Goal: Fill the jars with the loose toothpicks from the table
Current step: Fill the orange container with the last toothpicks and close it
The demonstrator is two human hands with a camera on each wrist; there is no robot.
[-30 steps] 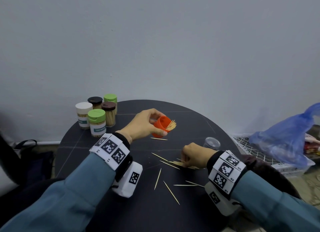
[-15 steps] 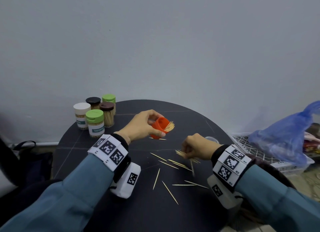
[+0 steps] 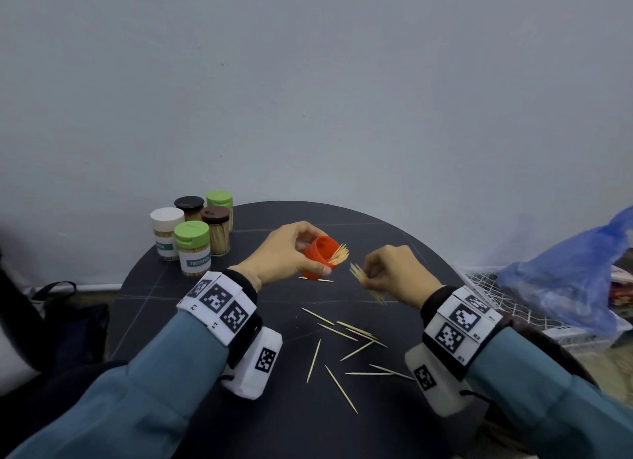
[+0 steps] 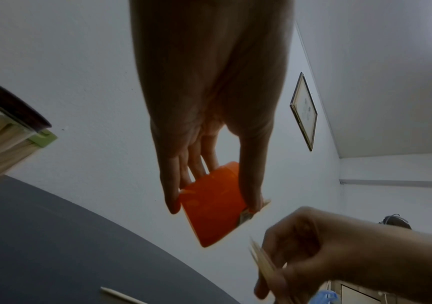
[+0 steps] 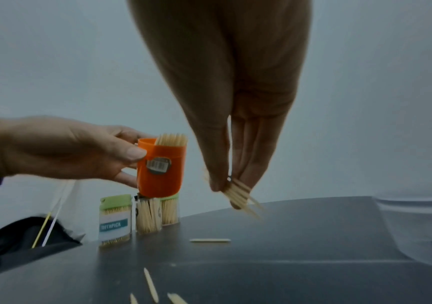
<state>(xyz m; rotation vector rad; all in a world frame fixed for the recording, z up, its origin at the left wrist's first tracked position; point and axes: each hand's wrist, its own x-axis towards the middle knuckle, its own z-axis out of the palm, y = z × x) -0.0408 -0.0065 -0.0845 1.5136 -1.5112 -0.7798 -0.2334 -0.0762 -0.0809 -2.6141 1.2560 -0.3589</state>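
Observation:
My left hand [image 3: 284, 253] holds an open orange jar [image 3: 320, 258] above the round black table [image 3: 178, 321], tilted with its mouth toward the right and toothpick tips [image 3: 339, 254] sticking out. The same jar [image 5: 161, 170] shows a barcode sticker in the right wrist view, and from below it is the orange jar [image 4: 212, 207] between thumb and fingers. My right hand [image 3: 394, 273] pinches a small bundle of toothpicks [image 3: 361, 275] just right of the jar's mouth; the bundle [image 5: 238, 194] hangs from my fingertips. Several loose toothpicks [image 3: 346, 349] lie on the table nearer me.
Several capped jars full of toothpicks [image 3: 193, 236] stand at the table's back left, among them a green-lidded one labelled TOOTHPICK [image 5: 115, 220]. A clear lid [image 5: 415, 207] lies at the right. A blue plastic bag [image 3: 565, 280] on a white wire basket [image 3: 507, 308] sits off the table's right side.
My right hand has lifted off the table with a bundle of toothpicks and moved up toward the jar's mouth. The left hand with the orange jar has stayed about where it was.

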